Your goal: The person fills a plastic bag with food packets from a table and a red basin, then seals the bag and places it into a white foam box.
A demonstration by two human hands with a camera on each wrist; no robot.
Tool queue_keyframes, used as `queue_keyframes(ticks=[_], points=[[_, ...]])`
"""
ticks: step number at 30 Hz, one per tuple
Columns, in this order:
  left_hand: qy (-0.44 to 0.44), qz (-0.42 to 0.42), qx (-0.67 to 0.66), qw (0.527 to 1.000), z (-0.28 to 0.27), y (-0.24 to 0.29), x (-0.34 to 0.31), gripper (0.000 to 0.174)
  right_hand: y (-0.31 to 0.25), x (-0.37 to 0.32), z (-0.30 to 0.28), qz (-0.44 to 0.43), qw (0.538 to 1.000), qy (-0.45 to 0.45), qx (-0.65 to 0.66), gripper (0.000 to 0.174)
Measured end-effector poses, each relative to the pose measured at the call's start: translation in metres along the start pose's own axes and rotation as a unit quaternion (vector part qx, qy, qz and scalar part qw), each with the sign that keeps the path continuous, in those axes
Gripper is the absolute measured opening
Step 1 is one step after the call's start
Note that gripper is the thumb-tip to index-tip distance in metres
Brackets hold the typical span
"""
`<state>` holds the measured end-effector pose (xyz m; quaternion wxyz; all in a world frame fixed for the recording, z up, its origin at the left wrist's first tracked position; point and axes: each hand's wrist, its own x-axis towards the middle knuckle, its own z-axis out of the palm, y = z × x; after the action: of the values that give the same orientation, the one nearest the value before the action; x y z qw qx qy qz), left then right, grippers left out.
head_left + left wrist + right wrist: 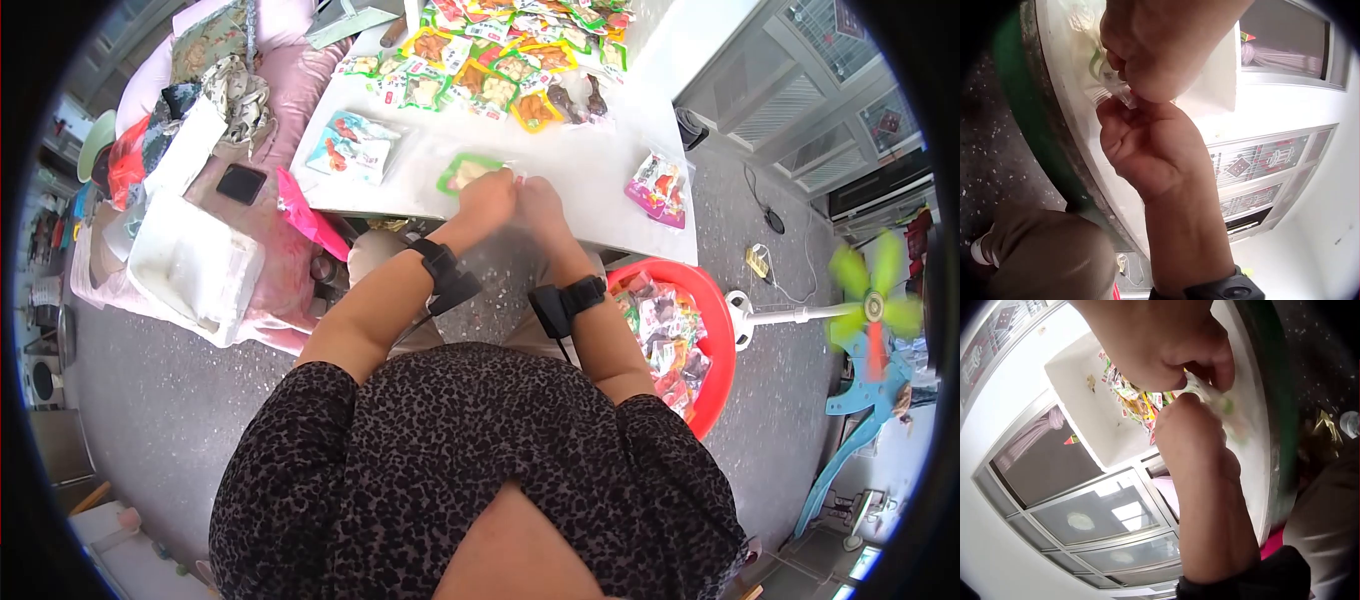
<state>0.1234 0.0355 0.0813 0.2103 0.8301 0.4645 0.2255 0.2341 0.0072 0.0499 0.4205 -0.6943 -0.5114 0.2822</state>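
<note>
Both hands meet over the near edge of the white table [410,210]. A clear snack packet with a green border and pale contents [462,174] extends beyond the left hand [488,202], whose curled fingers pinch its edge. The right hand [542,207], blurred, pinches the same end of the packet close beside the left fingers. In the left wrist view, clear film of the packet [1105,76] shows between the left hand [1147,53] and the right hand [1141,147]. The packet is blurred in the right wrist view.
A pile of snack packets [490,70] covers the table's far side. A blue-and-white bag [352,147] lies left, a pink-and-white packet [658,190] right. A red basin [722,350] full of packets stands on the floor at right, by a fan [875,305]. A white foam box [190,265] sits left.
</note>
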Motion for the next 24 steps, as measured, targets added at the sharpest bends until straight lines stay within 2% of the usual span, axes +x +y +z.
queue_keyframes(ticks=[2,5,8,11,14,17,20,24], points=[[0.016,0.013,-0.012,1.0,0.004,-0.009,0.001,0.018,0.013,0.014,0.002,-0.092,0.989,-0.001,-0.119,0.023],[0.036,0.035,-0.021,0.999,0.015,-0.025,0.0,0.022,-0.022,0.022,-0.02,0.035,0.974,-0.216,-0.062,0.016],[0.039,0.028,-0.005,0.999,0.013,-0.028,-0.002,0.025,-0.025,0.045,-0.039,0.079,0.982,-0.171,0.021,0.018],[0.026,0.027,0.019,0.999,0.014,-0.03,-0.005,0.024,-0.012,0.088,-0.031,-0.061,0.995,-0.045,-0.071,0.021],[0.041,0.048,0.026,0.998,0.02,-0.035,-0.004,0.021,-0.017,0.119,-0.01,-0.154,0.965,-0.029,-0.209,0.03],[0.038,0.059,0.021,0.997,0.018,-0.036,-0.006,0.016,-0.019,0.139,0.016,-0.206,0.944,0.017,-0.258,0.038],[0.022,0.041,0.013,0.999,0.009,-0.033,-0.007,0.012,-0.028,0.148,0.032,-0.219,0.904,0.029,-0.365,0.045],[0.03,0.039,-0.013,0.999,0.012,-0.039,-0.004,0.012,-0.019,0.17,0.038,-0.184,0.885,-0.047,-0.425,0.035]])
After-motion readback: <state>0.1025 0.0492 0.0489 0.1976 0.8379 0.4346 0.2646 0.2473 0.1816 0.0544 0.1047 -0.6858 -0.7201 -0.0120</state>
